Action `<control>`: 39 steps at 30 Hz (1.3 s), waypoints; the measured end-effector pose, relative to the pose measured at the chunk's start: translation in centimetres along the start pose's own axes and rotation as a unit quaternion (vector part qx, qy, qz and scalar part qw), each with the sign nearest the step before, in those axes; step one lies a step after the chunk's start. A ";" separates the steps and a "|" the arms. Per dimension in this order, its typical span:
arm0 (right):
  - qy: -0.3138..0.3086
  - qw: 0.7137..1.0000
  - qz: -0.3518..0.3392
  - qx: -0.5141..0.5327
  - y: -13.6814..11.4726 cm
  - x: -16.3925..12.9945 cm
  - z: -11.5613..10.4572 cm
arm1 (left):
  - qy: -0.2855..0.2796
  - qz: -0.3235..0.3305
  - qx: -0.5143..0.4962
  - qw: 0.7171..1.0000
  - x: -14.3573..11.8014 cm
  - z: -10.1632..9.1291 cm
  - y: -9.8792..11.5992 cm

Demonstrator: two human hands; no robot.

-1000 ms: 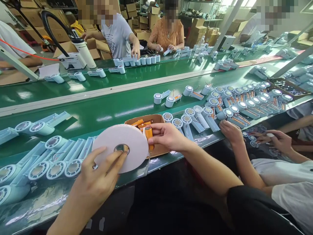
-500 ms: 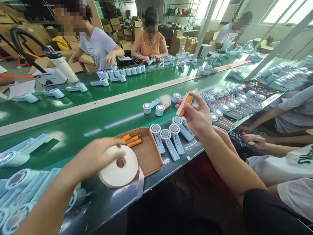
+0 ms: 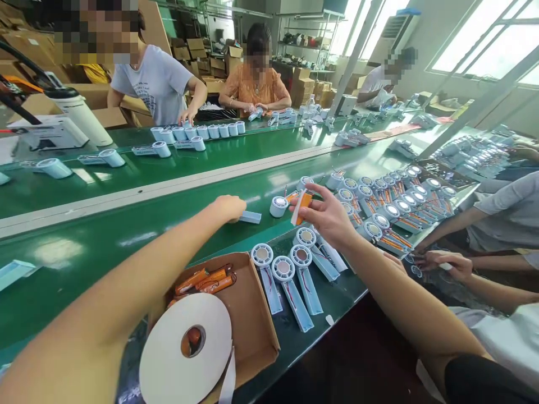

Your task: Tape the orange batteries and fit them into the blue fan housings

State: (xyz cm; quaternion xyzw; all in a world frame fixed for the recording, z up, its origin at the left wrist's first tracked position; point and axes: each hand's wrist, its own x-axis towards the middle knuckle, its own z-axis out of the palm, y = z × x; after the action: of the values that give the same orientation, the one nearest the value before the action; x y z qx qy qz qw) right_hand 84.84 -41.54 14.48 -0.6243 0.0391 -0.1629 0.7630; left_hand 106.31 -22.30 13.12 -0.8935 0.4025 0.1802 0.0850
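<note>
My left hand (image 3: 229, 207) reaches out over the green belt (image 3: 138, 235) and closes on the round head of a light-blue fan housing (image 3: 251, 216), whose handle sticks out to the right. My right hand (image 3: 332, 219) holds an orange battery cell (image 3: 304, 202) with a white tape strip between its fingertips, just right of another fan housing (image 3: 278, 206). The white tape roll (image 3: 185, 348) lies untouched on the front of a cardboard box (image 3: 252, 320) that holds several more orange cells (image 3: 206, 279).
Three fan housings (image 3: 286, 280) lie side by side right of the box. Many more crowd the belt's right side (image 3: 391, 207), where a co-worker's hands (image 3: 442, 264) work. Across the belt, people sit at a row of white fan heads (image 3: 197, 132).
My left hand has let go of the tape roll and stretched forward to a fan housing. My right hand has carried the taped cell lower, toward the belt. The view has tilted.
</note>
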 end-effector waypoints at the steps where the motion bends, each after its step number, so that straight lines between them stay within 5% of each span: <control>1: -0.020 1.000 0.013 -0.014 0.8 1.0 0.3 | -0.009 0.004 -0.001 1.000 -0.7 0.5 -1.1; 6: -0.117 0.980 0.033 -0.160 5.3 5.8 4.8 | -0.023 0.042 -0.025 0.999 -3.1 1.1 -3.7; 13: -0.148 0.909 -0.044 -0.387 8.0 6.8 6.8 | 0.011 0.014 -0.043 0.999 -3.4 0.5 -1.5; 16: -0.153 0.846 -0.058 -0.508 7.2 5.7 7.0 | 0.018 -0.005 -0.048 0.999 -3.1 0.3 -0.6; 21: -0.203 0.689 -0.032 -0.695 4.1 4.9 9.4 | 0.023 -0.045 -0.054 0.997 -2.4 -0.1 0.3; 23: -0.215 0.660 -0.017 -0.720 3.2 4.9 10.3 | 0.024 -0.061 -0.057 0.996 -2.2 -0.2 0.5; 32: -0.234 0.642 -0.005 -0.730 4.3 4.8 10.6 | 0.053 -0.110 -0.083 0.989 -2.2 -0.4 0.8; 39: -0.238 0.663 -0.005 -0.710 5.0 5.3 8.6 | 0.078 -0.119 -0.113 0.983 -1.1 -0.2 0.9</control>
State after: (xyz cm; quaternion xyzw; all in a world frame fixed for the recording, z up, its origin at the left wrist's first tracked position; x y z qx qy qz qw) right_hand 93.08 -34.23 12.29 -0.9944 -0.0429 0.0647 0.0715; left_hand 105.04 -22.16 13.70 -0.9501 0.2758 0.1433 -0.0274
